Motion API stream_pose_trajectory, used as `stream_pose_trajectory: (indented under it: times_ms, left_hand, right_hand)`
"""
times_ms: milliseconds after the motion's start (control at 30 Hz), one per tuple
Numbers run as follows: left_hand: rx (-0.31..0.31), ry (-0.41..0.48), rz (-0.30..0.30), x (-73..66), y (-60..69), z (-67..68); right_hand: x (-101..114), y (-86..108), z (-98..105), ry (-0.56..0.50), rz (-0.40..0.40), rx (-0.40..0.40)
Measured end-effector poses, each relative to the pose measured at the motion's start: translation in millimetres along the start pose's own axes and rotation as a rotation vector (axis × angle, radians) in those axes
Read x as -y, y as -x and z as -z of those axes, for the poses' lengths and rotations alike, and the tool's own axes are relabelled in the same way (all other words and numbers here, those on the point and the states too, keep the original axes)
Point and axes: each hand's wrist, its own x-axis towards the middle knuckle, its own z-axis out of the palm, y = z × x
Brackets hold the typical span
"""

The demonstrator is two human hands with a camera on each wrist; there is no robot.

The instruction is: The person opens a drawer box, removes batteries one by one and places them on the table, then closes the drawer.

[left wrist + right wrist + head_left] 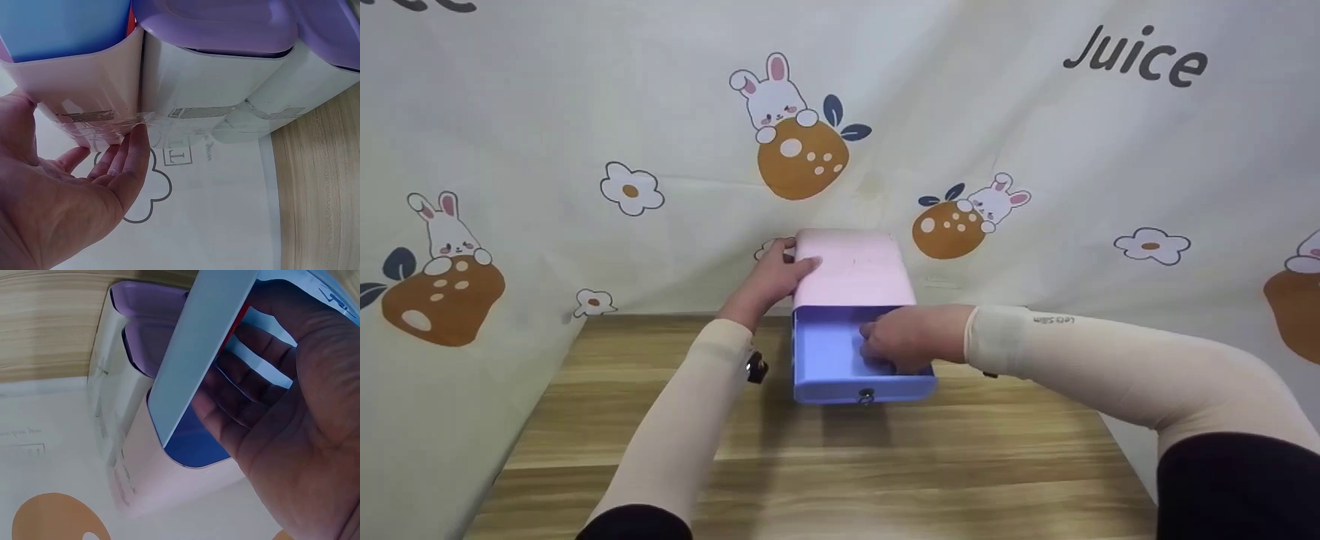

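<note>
The blue drawer is standing part-way out of the pink casing, its front panel facing the wearer and carrying a small metal ring. Inside the drawer, the right hand is reaching over the right wall with bent fingers; whether they are pinching anything, I cannot tell. Floor is showing between those fingers and the drawer's left wall, leaving room to slide that way, while the right wall is running close under the hand. Behind the drawer's opening, the left hand is bracing the casing, thumb lying over the top edge and slightly bent fingers resting close together on the side. Before the drawer and to both sides of it, the wooden tabletop is spreading out; behind it, a printed cloth is hanging near the casing.

The wrist views are adding what the head view is hiding: 2 white casings with purple drawers are sitting below the blue drawer's casing, and clear tape is crossing their sides. A red sliver is peeking out along the blue drawer's wall, beside the right fingers.
</note>
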Motion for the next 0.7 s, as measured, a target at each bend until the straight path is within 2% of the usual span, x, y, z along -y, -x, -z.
stream_pose_trajectory:
  times_ms: [200,400,700]
  left_hand:
    - [-0.001,-0.002,0.012,-0.7,-0.8,-1.1]
    - [0.004,0.020,0.000,1.2,-0.5,-1.3]
    - [-0.001,0.002,0.005,1.6,-1.3,-0.1]
  right_hand:
    - [-4,0.6,-3,-0.057,0.000,-0.013]
    - [-7,-0.2,-8,-0.074,0.015,-0.053]
    - [-9,-3.0,-12,-0.087,0.025,-0.109]
